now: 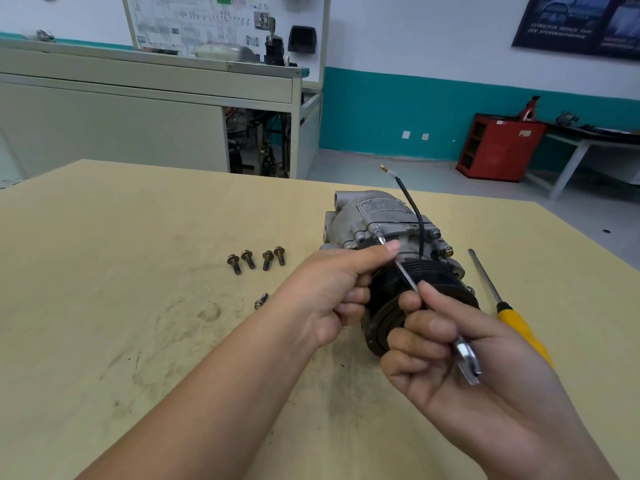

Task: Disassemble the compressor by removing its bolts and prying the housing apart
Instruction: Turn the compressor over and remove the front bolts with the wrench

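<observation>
A grey metal compressor [381,216] with a black pulley [436,278] lies on the wooden table [138,323], pulley end toward me. A black wire [414,209] curves up from it. My right hand [450,362] grips a slim metal wrench [464,355] whose far end sits on a bolt [378,234] on the housing. My left hand [336,289] has curled fingers, its thumb tip pressing the wrench shaft just behind that bolt. Several removed bolts [256,259] stand in a row left of the compressor, and one more bolt [260,301] lies nearer me.
A yellow-handled screwdriver [509,313] lies on the table right of the compressor. Beyond the table stand a grey cabinet bench [138,109], a red cabinet [498,147] and another bench at the far right.
</observation>
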`<state>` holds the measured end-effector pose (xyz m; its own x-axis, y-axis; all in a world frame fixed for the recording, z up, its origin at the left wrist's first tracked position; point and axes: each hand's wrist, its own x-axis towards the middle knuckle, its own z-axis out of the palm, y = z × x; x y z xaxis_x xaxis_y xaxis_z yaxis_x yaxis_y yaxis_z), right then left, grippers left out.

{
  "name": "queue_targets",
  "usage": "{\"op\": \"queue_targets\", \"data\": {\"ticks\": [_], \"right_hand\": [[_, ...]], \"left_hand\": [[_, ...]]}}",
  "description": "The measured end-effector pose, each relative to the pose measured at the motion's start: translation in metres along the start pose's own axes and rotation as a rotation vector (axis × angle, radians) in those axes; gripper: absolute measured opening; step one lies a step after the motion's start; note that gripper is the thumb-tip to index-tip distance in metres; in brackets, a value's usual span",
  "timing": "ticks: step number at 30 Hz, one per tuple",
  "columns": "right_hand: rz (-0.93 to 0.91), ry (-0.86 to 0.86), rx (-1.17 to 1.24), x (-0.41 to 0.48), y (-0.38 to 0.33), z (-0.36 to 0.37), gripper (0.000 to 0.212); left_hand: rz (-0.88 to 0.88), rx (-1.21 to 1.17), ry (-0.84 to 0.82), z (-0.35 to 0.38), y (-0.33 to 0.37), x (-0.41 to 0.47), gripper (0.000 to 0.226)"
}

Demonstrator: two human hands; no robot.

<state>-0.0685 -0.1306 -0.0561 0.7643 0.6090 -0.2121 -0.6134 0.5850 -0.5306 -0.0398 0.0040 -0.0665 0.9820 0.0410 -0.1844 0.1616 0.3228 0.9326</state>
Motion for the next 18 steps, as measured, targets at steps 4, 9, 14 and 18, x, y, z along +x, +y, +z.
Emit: {"op": "queue_targets", "data": {"ticks": [4,9,14,18], "right_hand": [[-0.065,0.051,-0.178,0.001,0.002,0.007,0.016],[0.065,-0.067,-0.071,0.005,0.007,-0.005,0.046],[0.145,-0.147,0.082,0.005,0.011,-0.010,0.051],[0.128,-0.122,0.076,0.007,0.017,-0.010,0.046]], "left_hand": [[0.032,0.013,0.019,0.000,0.000,0.000,0.013],[0.016,-0.053,-0.007,-0.001,0.000,0.002,0.021],[-0.047,-0.135,-0.059,-0.004,0.001,0.001,0.022],[-0.004,-0.059,-0.033,-0.004,-0.001,-0.001,0.021]]}}
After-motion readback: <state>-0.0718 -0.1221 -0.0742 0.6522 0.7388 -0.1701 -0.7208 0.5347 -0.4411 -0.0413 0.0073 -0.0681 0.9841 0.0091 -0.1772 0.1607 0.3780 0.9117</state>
